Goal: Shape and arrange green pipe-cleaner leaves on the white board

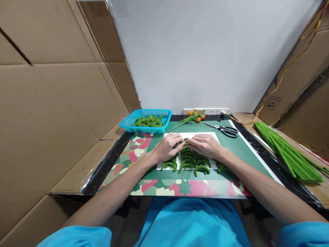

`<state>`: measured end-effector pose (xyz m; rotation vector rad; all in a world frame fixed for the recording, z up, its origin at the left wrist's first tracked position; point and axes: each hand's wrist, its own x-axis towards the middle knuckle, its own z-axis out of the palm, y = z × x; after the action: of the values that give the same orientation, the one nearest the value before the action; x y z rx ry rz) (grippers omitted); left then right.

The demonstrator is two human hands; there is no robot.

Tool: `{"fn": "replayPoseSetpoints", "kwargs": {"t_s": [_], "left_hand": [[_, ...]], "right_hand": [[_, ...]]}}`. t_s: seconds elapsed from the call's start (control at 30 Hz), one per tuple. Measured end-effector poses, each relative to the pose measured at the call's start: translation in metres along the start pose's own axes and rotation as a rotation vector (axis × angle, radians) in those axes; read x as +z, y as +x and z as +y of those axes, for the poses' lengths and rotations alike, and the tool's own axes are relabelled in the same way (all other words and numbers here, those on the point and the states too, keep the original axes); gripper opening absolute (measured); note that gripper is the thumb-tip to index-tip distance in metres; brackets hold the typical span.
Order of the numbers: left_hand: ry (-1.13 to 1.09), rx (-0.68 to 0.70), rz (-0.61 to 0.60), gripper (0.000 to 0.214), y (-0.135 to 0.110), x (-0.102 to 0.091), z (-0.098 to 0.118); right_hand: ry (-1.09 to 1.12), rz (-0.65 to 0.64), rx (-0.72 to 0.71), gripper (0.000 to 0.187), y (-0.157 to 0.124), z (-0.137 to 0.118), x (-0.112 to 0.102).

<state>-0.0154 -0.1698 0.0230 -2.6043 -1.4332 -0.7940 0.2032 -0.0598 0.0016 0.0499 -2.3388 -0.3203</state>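
My left hand point(169, 146) and my right hand point(205, 145) face each other over a sheet of white paper point(189, 134). Both are closed, thumbs and fingers pinching a short green pipe cleaner point(186, 141) between them. Beneath and in front of the hands lie rows of curved green pipe cleaner pieces point(189, 161), bent into arches. Some of these arches are partly covered by my hands, and a few stick out past the paper's near edge.
A blue plastic basket point(168, 120) of bent green pieces stands at the back left. Orange-and-green pipe cleaner flowers point(196, 117) and black-handled scissors point(228, 131) lie behind the paper on a green mat point(246, 156). Long green pipe cleaners point(285, 151) are bundled on the right. Cardboard walls flank the table.
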Motion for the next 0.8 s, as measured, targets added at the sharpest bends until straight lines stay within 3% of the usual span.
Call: {"fn": "replayPoseSetpoints", "kwargs": {"t_s": [0.8], "left_hand": [[-0.032, -0.002, 0.014, 0.023, 0.0002, -0.0012, 0.0005]], "right_hand": [[-0.026, 0.017, -0.005, 0.026, 0.0011, 0.0021, -0.0001]]}}
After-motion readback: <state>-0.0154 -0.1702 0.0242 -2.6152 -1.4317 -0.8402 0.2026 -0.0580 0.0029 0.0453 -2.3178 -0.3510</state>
